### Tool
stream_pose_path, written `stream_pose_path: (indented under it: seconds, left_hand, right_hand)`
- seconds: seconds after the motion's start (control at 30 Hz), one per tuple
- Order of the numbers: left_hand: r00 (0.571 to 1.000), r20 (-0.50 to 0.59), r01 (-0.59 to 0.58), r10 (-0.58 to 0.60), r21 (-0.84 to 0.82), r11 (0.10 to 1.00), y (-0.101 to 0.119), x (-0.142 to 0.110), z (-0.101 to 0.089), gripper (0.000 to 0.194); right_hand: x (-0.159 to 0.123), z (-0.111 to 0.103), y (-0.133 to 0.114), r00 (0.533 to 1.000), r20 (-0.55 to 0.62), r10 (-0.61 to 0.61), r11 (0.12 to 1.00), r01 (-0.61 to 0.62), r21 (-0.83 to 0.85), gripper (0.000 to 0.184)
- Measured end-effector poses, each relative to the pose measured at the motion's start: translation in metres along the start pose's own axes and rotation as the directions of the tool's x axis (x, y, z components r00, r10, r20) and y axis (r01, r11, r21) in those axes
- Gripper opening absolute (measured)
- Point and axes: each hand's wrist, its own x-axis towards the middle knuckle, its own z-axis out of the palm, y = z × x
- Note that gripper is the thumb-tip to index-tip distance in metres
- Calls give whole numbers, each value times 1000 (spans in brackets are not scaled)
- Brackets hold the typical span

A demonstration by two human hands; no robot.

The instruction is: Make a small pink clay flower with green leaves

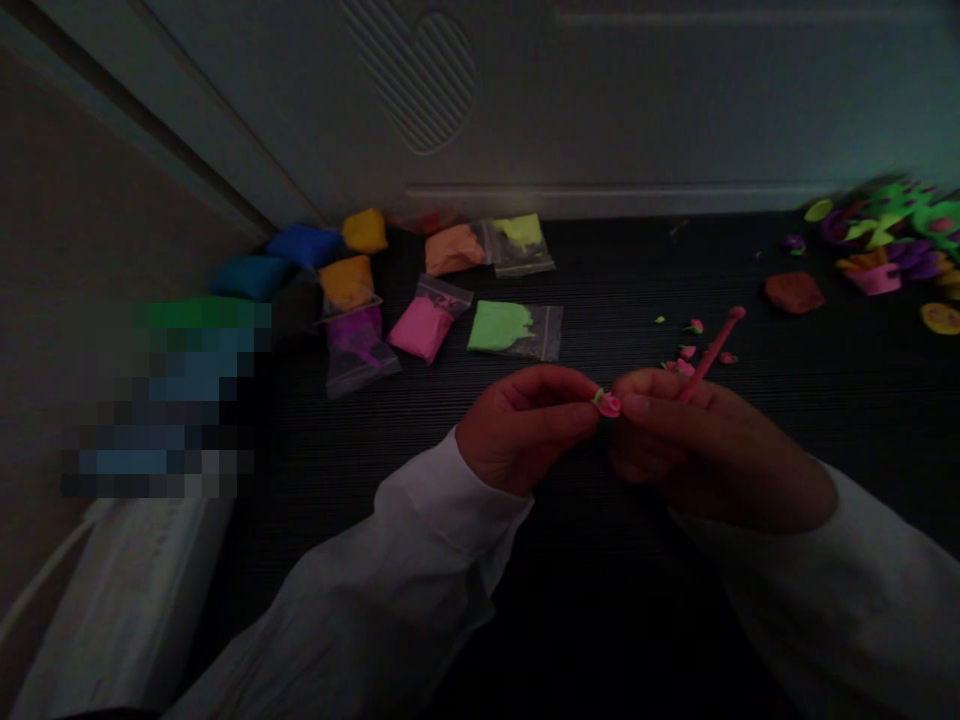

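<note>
A tiny pink clay rose (pixel 610 405) with a bit of green at its base is pinched between the fingertips of my left hand (pixel 525 420). My right hand (pixel 690 435) meets it from the other side, thumb and forefinger touching the flower's edge. That same hand also grips a thin pink modelling tool (pixel 712 355), its round tip pointing up and to the right. Just beyond my right fingers, several small pink clay roses (pixel 681 368) with green bits lie on the dark surface.
Bags of coloured clay, including light green (pixel 501 327), pink (pixel 424 325) and purple (pixel 358 345), lie at the back left. A reddish-brown lump (pixel 793 292) and finished clay pieces (pixel 874 272) sit at the right. A white panel (pixel 637 110) rises behind; a white box (pixel 127 600) stands left.
</note>
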Motion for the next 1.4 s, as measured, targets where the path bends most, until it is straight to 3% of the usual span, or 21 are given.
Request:
stream_pose_path:
  seconds: [0.13,0.7,0.93,1.23,1.33,1.4]
  left_hand:
    - [999,3,40,-40,-27,999,0,0,-1,12]
    - [999,-25,22,-26,-145,989,2,8,-5,13]
    - [999,-41,-13,8,-139,990,7,11,-11,11]
    - [995,-39,-97,92,-164,982,9,11,-19,6]
    - [992,-28,-124,121,-178,976,9,12,-21,5]
    - [991,-34,-133,129,-190,973,10,13,-23,5]
  right_hand:
    - [0,0,0,1000,1,-4,1000,4,19,8]
    - [5,-5,3,997,-22,-68,997,68,30,6]
    - [9,-6,6,975,-95,-199,980,195,-46,16]
    - [17,-12,5,890,-176,-420,893,371,-255,23]
    - [4,-6,9,824,-147,-547,791,452,-412,27]
    - [-10,-8,12,752,-136,-645,679,482,-553,30]
